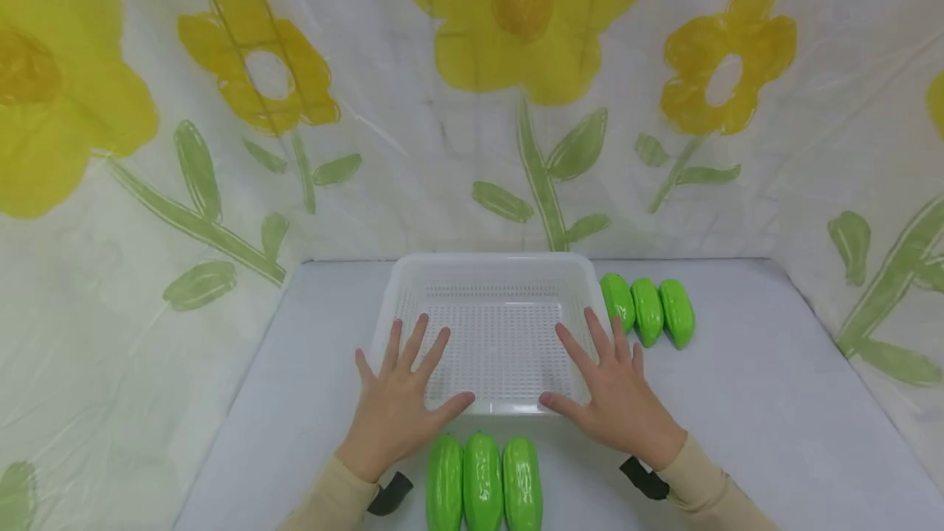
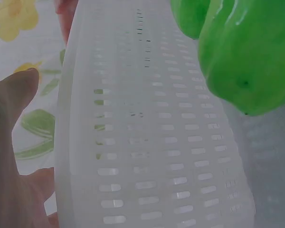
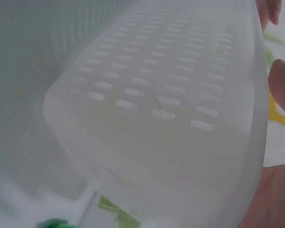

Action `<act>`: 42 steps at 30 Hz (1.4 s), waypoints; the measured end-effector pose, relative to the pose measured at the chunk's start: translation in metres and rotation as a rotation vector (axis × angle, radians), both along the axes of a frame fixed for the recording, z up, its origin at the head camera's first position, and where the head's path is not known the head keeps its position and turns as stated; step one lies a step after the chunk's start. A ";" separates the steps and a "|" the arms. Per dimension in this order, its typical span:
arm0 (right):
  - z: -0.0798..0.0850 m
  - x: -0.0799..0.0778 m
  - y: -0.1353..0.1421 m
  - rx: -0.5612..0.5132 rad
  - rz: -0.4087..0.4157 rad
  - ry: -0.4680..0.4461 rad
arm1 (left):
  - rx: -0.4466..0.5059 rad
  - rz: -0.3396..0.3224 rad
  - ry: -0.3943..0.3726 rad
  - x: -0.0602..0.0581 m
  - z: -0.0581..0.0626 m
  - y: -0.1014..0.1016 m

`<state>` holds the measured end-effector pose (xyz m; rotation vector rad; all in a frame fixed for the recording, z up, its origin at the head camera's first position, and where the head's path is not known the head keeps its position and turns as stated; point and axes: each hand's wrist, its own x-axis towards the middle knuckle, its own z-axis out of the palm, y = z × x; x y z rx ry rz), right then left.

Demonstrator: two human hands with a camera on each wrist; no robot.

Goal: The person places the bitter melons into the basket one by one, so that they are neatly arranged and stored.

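A white perforated plastic basket [image 1: 490,355] stands in the middle of the table, with no things inside. My left hand [image 1: 401,400] is spread over its near left corner, and my right hand [image 1: 615,392] is spread over its near right side. Neither hand holds anything; whether the palms touch the basket I cannot tell. In the left wrist view, the basket's slotted wall [image 2: 147,142] lies beside the thumb [image 2: 19,90]. The right wrist view shows the opposite end of that wall [image 3: 156,114] with the right thumb [image 3: 281,85] by the rim.
Three glossy, ridged green fruit-like pieces [image 1: 483,482] lie side by side in front of the basket. Three more green pieces [image 1: 647,311] lie at its back right. A white curtain [image 1: 383,203] with yellow flowers surrounds the pale table [image 1: 737,400] at the back and sides.
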<state>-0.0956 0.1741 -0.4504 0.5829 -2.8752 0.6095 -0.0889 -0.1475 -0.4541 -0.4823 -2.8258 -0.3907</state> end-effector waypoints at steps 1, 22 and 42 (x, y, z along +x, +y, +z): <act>0.001 -0.002 0.002 0.001 -0.002 0.004 | 0.000 0.008 -0.012 0.000 0.001 -0.001; 0.006 -0.075 0.124 -0.134 -0.320 -0.183 | 0.255 0.194 -0.058 0.001 -0.012 -0.041; -0.016 -0.149 0.187 -0.141 -0.293 -0.644 | 0.405 0.194 -0.028 0.005 -0.033 -0.048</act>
